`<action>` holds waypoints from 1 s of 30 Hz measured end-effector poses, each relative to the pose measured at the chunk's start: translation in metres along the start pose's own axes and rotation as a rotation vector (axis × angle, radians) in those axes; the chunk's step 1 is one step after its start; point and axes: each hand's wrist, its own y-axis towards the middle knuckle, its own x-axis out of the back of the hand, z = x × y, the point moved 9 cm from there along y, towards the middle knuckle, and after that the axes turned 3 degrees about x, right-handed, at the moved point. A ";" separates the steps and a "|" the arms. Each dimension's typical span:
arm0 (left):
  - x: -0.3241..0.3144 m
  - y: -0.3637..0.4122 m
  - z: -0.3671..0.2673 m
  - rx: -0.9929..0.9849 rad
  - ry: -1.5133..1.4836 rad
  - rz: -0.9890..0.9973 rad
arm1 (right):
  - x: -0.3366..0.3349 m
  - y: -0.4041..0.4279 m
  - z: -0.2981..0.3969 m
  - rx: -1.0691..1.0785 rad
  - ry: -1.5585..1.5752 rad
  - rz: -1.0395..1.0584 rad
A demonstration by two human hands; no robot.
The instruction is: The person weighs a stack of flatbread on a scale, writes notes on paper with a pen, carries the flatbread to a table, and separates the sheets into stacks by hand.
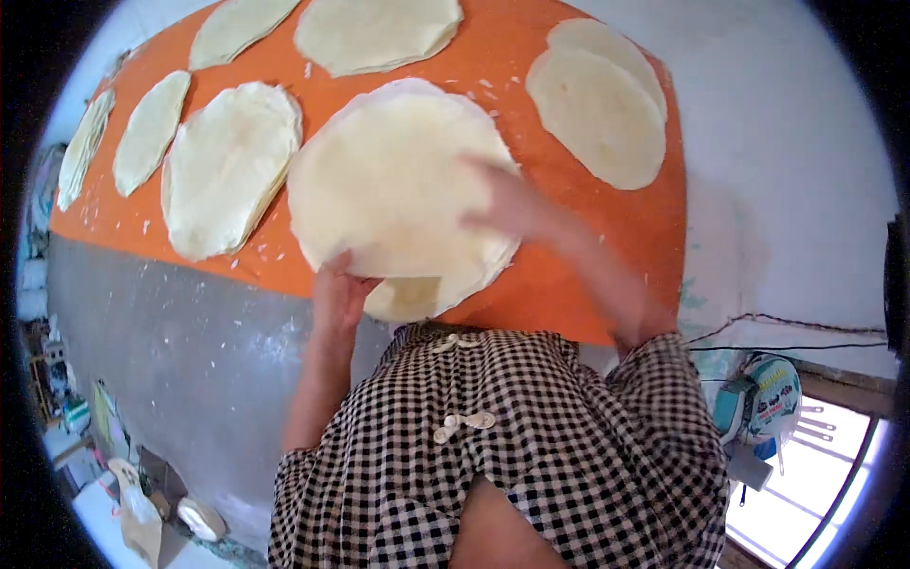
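A stack of thin round dough sheets (398, 178) lies in the middle of the orange work surface (561, 263), at its front edge. My left hand (345, 284) pinches the near left rim of the top sheet, which is lifted a little at that side. Beneath it, part of a lower sheet (409, 299) shows over the front edge. My right hand (498, 203) is blurred, with its fingers spread over the right part of the stack; whether it touches the dough I cannot tell.
Another dough stack (231, 167) lies close on the left, with several more behind and farther left. Two overlapping sheets (604, 107) lie at the back right. A white wall (782, 163) stands along the right side, with a dark cable (789, 347) low on it.
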 end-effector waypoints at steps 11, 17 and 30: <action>0.062 -0.010 -0.047 -0.411 0.307 -0.356 | 0.040 0.015 0.076 -0.032 -0.076 -0.296; 0.051 0.004 -0.003 -0.118 0.157 -0.152 | -0.028 -0.015 0.121 0.131 -0.639 -0.025; 0.016 0.014 -0.015 -0.211 0.333 0.004 | -0.065 -0.011 0.077 0.085 -0.394 -0.119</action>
